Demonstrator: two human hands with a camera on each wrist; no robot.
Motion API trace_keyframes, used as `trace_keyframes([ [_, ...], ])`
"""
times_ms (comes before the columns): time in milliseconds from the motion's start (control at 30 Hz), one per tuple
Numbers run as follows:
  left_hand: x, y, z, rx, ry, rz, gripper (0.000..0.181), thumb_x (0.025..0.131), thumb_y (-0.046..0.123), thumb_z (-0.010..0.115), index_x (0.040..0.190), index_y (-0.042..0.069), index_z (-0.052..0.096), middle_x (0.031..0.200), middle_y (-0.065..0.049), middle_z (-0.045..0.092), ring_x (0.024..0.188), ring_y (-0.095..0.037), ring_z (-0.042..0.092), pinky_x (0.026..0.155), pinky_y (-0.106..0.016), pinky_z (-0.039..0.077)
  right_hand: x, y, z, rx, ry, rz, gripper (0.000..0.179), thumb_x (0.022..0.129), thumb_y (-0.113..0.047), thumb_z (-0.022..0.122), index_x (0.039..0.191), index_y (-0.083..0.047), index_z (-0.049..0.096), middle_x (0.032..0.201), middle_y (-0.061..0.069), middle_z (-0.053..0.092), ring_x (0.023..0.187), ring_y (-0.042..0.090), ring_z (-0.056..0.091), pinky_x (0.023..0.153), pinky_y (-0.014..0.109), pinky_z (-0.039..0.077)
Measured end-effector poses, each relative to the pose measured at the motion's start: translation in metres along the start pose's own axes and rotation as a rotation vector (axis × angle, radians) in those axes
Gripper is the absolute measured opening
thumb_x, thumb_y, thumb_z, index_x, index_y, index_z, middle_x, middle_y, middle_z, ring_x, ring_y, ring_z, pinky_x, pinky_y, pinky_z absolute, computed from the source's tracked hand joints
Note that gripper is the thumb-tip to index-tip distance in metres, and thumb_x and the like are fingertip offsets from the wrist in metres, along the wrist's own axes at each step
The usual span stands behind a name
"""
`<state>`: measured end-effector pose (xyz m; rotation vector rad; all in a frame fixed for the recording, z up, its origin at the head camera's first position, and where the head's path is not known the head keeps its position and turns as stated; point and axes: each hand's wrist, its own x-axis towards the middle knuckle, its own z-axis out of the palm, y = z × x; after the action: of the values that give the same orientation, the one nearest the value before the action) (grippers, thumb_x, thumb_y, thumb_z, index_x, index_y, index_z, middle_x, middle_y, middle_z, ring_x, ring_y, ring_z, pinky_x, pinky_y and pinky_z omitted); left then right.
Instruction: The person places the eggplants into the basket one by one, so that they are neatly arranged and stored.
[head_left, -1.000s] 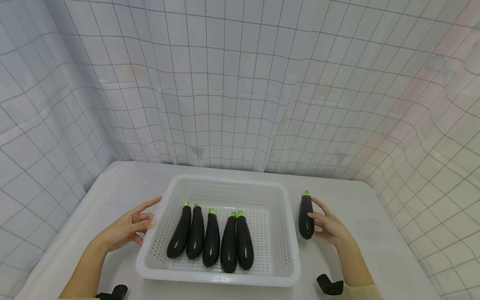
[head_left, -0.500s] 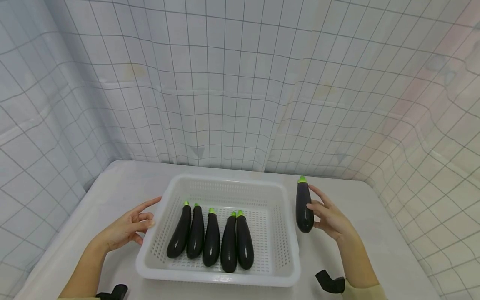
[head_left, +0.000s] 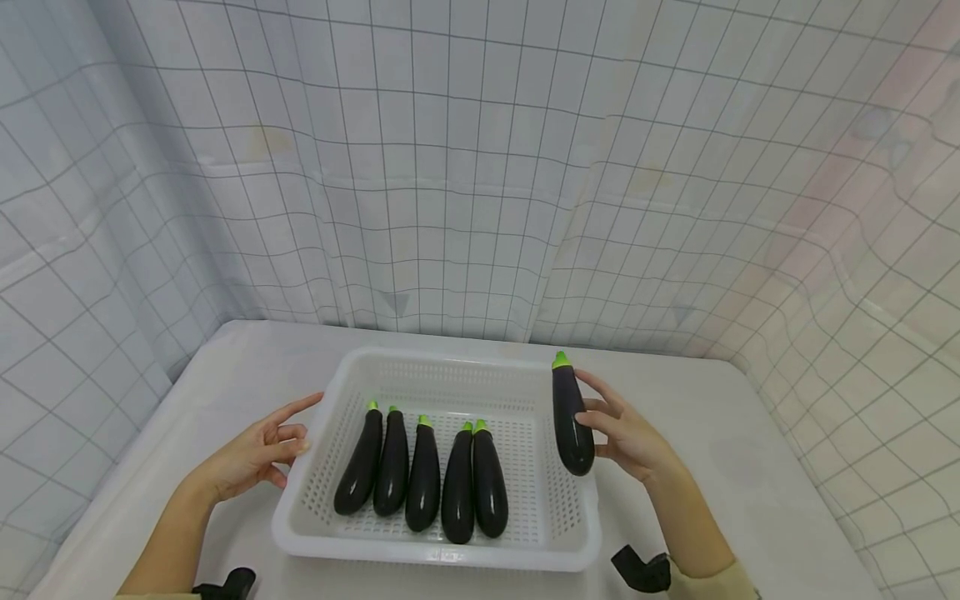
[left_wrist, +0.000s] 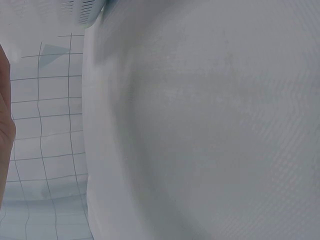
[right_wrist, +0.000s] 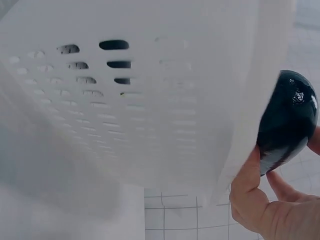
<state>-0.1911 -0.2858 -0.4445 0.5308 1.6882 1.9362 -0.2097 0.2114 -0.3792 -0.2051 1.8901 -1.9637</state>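
Note:
My right hand (head_left: 626, 437) grips a dark, glossy eggplant (head_left: 572, 421) with a green stem end, between thumb and fingers. In the head view this eggplant overlaps the right rim of a white perforated plastic basket (head_left: 435, 560). From the right wrist, the rounded end of the eggplant (right_wrist: 292, 117) shows past the basket rim, with fingers on both sides. Several more eggplants (head_left: 423, 479) lie side by side in the basket, stems pointing away. My left hand (head_left: 258, 454) rests with loose fingers at the basket's left rim; only its edge shows in the left wrist view.
The basket stands on a white-covered table (head_left: 697, 417). Behind and on both sides hangs a white cloth (head_left: 465, 208) with a dark grid. Black straps (head_left: 641, 571) sit near both wrists.
My right hand has lifted the eggplant off the table at the right and carried it left to the basket's right rim. The left hand and the basket stay in place.

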Motion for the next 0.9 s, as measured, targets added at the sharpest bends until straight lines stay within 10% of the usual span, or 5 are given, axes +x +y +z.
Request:
trace_keyframes([
  [400, 0.0, 0.0, 0.001, -0.012, 0.0, 0.0, 0.065, 0.095, -0.001, 0.041, 0.147, 0.02, 0.009, 0.094, 0.005, 0.059, 0.086, -0.015, 0.064, 0.062, -0.034, 0.057, 0.005, 0.006, 0.033, -0.406, 0.153, -0.04, 0.063, 0.084, -0.007, 0.059, 0.141, -0.018, 0.034, 0.125, 0.023, 0.045, 0.092, 0.024, 0.058, 0.064, 0.034, 0.054],
  [900, 0.0, 0.001, 0.001, -0.004, -0.002, 0.004, 0.064, 0.095, -0.001, 0.041, 0.147, 0.02, 0.009, 0.093, 0.005, 0.058, 0.086, -0.014, 0.064, 0.061, -0.033, 0.057, 0.007, 0.029, 0.081, -1.279, 0.356, -0.287, 0.062, 0.074, -0.017, 0.067, 0.132, -0.008, 0.047, 0.107, 0.022, 0.053, 0.079, 0.028, 0.056, 0.047, 0.029, 0.047],
])
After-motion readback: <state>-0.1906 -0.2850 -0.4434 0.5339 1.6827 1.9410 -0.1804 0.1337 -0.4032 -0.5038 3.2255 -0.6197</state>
